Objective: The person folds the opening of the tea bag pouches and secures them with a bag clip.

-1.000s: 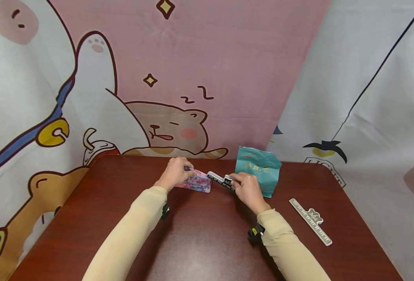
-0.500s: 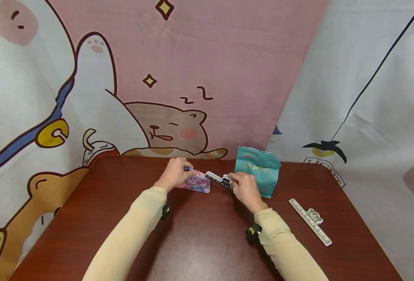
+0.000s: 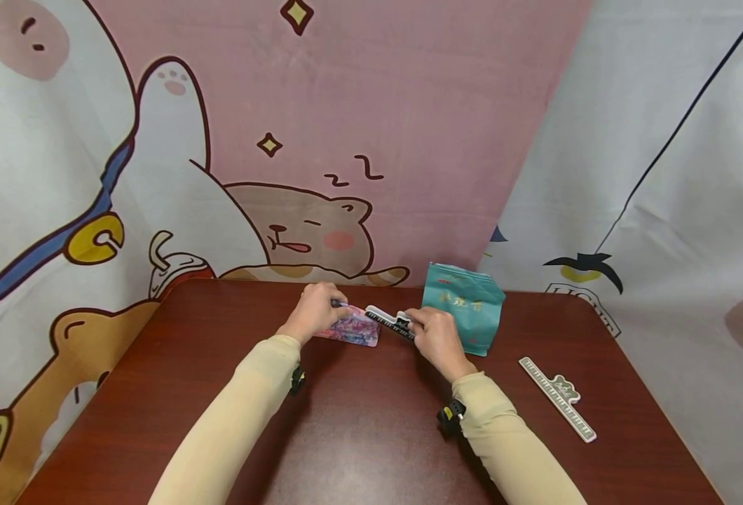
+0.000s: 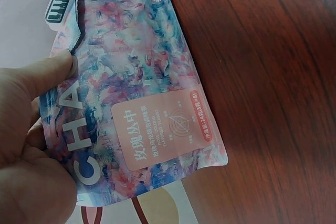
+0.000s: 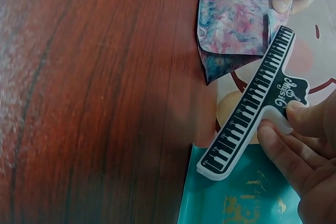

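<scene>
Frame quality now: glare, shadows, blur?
Head: pale glare on the near tabletop, shadows beside left sleeve and right sleeve; left wrist: pouch with bold lettering legible, finest print unclear; right wrist: tabletop sheen at left, piano-key clip without obvious blur.

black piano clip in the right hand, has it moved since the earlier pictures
Yes, slightly: in the head view, the black clip in the right hand has shifted left, farther from the pale clip lying on the table.

The patterned pouch (image 4: 131, 72) reads "CHA" and "玫瑰丛中", the black clip (image 5: 250, 100) "Music".
</scene>
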A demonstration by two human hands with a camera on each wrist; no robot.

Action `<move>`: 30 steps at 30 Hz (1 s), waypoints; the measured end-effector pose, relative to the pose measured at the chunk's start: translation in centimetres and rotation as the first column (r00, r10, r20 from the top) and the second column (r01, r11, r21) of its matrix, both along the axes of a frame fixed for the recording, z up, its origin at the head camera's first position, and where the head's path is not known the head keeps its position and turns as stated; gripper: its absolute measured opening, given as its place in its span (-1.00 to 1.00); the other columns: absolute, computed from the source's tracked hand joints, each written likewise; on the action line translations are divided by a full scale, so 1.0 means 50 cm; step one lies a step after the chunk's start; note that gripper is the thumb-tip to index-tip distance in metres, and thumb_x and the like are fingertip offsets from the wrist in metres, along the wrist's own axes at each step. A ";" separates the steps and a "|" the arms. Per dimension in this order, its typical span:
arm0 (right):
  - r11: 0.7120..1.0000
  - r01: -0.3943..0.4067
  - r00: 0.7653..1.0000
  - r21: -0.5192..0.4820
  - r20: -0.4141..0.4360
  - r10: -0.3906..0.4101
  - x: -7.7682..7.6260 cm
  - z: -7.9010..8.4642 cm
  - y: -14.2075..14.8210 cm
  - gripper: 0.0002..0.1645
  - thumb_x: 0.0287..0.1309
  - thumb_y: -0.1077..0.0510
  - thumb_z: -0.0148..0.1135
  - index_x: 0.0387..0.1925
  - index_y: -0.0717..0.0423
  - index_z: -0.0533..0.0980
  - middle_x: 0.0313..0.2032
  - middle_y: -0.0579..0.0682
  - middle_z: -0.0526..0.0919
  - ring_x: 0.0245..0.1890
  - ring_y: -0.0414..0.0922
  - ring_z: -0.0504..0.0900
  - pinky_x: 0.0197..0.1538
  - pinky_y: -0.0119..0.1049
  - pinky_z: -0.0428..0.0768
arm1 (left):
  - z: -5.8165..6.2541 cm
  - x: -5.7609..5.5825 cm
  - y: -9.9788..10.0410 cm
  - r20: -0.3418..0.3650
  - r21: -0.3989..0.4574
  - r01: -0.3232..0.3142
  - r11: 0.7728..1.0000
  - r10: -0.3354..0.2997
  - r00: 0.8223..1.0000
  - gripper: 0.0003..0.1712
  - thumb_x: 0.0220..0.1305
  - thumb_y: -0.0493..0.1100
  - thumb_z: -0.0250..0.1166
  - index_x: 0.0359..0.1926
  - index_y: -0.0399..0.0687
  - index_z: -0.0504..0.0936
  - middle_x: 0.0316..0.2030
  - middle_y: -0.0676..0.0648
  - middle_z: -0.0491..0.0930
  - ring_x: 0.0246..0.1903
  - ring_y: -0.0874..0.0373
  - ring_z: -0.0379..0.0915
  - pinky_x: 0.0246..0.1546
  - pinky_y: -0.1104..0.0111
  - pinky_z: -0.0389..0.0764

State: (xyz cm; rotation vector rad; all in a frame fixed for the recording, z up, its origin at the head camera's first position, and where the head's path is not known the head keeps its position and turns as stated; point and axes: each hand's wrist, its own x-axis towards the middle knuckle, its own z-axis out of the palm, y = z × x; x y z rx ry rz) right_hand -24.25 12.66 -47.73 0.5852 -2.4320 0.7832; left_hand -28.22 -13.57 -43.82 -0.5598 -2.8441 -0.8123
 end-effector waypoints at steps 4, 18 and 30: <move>1.000 -0.009 1.000 0.001 -0.004 0.009 -0.003 -0.001 -0.003 -0.77 0.11 0.44 0.39 -0.19 0.21 0.77 -0.39 0.13 0.75 -0.40 0.02 0.72 -0.33 -0.07 0.67 | 0.000 -0.001 0.001 0.005 -0.002 -0.003 1.000 0.003 1.000 -0.82 0.24 -0.14 0.53 -0.21 -0.15 0.85 -0.27 -0.07 0.69 -0.10 -0.09 0.58 -0.01 0.06 0.63; 1.000 -0.007 0.998 -0.002 -0.057 0.007 -0.007 -0.011 -0.017 -0.68 -0.02 0.52 0.41 -0.22 0.19 0.77 -0.40 0.05 0.75 -0.37 0.03 0.74 -0.29 -0.06 0.70 | -0.002 -0.001 0.001 0.004 -0.003 0.003 1.000 -0.003 1.000 -0.81 0.24 -0.12 0.53 -0.22 -0.14 0.84 -0.28 -0.04 0.68 -0.12 -0.06 0.57 -0.04 0.07 0.61; 1.000 0.008 0.995 -0.007 -0.095 -0.009 -0.012 -0.018 -0.029 -0.72 -0.05 0.47 0.43 -0.25 0.19 0.76 -0.44 0.08 0.73 -0.40 0.05 0.73 -0.31 -0.03 0.68 | 0.001 -0.001 0.001 0.007 -0.008 -0.001 1.000 0.001 1.000 -0.81 0.26 -0.11 0.52 -0.20 -0.13 0.84 -0.25 -0.05 0.68 -0.13 -0.02 0.56 -0.07 0.10 0.63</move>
